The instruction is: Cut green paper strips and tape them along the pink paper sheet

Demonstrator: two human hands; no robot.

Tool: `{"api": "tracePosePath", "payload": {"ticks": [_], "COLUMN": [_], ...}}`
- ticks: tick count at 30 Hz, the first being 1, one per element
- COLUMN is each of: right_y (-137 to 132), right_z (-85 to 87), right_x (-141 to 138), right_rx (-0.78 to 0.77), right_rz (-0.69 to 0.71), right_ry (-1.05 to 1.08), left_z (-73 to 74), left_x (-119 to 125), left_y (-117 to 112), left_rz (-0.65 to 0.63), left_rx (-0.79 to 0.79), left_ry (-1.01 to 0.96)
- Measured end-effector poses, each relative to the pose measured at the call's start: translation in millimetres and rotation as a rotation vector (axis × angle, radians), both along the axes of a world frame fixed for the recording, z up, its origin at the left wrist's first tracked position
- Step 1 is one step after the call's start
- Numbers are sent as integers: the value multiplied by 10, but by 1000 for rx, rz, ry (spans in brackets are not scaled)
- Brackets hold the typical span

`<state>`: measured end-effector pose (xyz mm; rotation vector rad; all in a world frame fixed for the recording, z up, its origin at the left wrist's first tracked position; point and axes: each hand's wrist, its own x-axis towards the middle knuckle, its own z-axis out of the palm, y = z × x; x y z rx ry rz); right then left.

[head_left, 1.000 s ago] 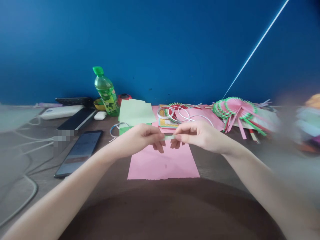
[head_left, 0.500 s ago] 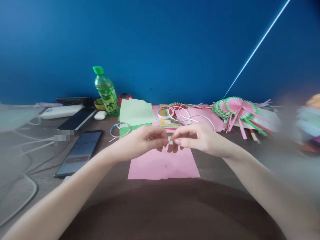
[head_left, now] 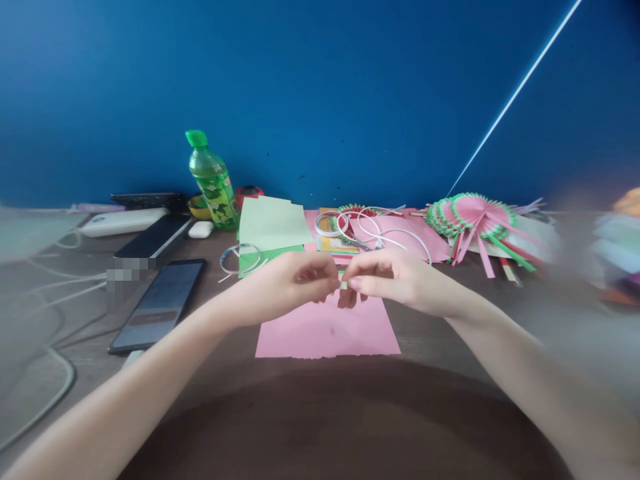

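Note:
Between my fingertips is a tiny pale piece (head_left: 343, 285), maybe tape or paper; its kind is too small to make out. My left hand (head_left: 295, 283), closed in a pinch, touches its left side. My right hand (head_left: 395, 280) pinches it from the right, thumb and forefinger together. Both hands hover over a sheet of pink paper (head_left: 330, 337) lying on the dark table. Green paper sheets (head_left: 275, 223) lie just behind my left hand. A ring of pale tape or cord (head_left: 240, 253) sits left of them.
A phone (head_left: 160, 303), a black power bank (head_left: 155, 237) and cables lie at the left. Behind them a green drink bottle (head_left: 214, 187) leans slightly. White cable loops (head_left: 360, 227) rest on papers. Pleated pink-and-green paper fans (head_left: 475, 217) are at the right, before a blue wall (head_left: 320, 100).
Both hands have shifted very slightly to the right with the pale piece still between the fingertips. Everything on the table stays in place.

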<state>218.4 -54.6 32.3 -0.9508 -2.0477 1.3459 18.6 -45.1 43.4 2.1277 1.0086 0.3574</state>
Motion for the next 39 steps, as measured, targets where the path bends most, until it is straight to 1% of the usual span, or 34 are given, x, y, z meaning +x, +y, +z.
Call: {"api": "tracePosePath", "payload": {"ticks": [11, 22, 31, 36, 39], "right_y": [-24, -29, -24, -31, -33], "right_z": [3, 5, 15, 17, 13], "right_x": [-20, -2, -11, -11, -17], "right_rx": [30, 1, 17, 40, 41], "right_rz": [-36, 0, -14, -21, -31], "right_ry": [-35, -29, -47, -63, -64], "left_z": [1, 18, -3, -13, -37], "left_x": [11, 14, 23, 22, 26], "left_y": [-16, -22, -29, -37, -37], "left_rz": [7, -31, 18, 1, 9], "left_rx": [71, 31, 77, 76, 104], "left_ry": [-1, -7, 28, 29, -24]}}
